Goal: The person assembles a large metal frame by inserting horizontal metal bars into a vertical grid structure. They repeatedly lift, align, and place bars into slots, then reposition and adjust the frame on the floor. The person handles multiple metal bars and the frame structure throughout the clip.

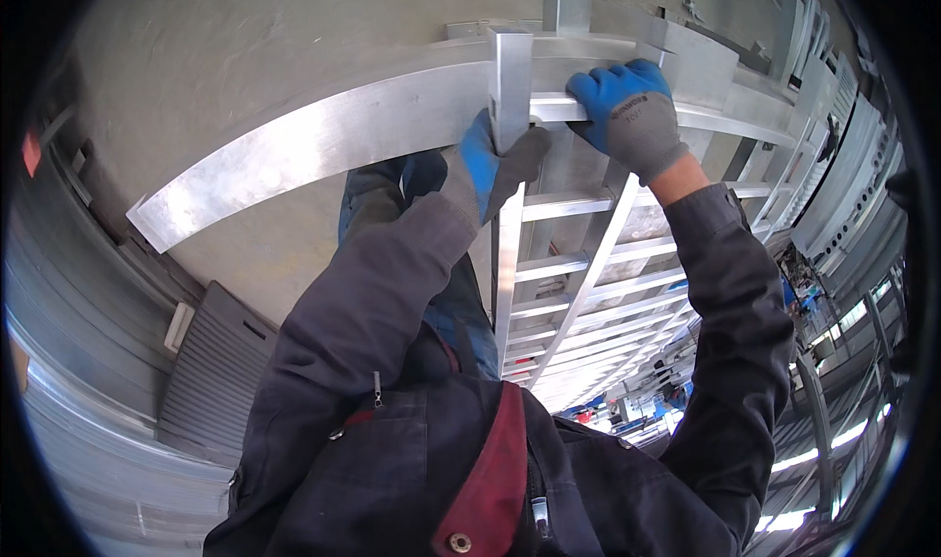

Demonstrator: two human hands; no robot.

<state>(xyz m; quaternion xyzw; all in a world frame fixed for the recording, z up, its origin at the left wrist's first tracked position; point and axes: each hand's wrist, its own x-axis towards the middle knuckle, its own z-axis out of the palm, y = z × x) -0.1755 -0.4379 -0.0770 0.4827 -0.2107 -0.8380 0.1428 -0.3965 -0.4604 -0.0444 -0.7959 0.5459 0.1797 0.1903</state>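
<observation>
My left hand (487, 168), in a grey and blue work glove, is closed round the lower part of an upright silver metal profile (511, 87). That profile crosses a long, flat silver metal beam (323, 121), which looks bent through the lens. A little to the right, my right hand (630, 116), gloved alike, has its fingers hooked over the beam's upper side and its thumb below. What lies under its palm is hidden. A ladder-like metal frame (566, 263) with several crossbars runs from between my hands back beneath my right arm.
A ribbed dark grey panel (216, 371) leans at the lower left, near long metal sheets (88, 361). Stacked metal profiles (843, 175) stand at the right. Another metal bar (569, 3) extends away beyond the beam over the concrete floor (245, 57).
</observation>
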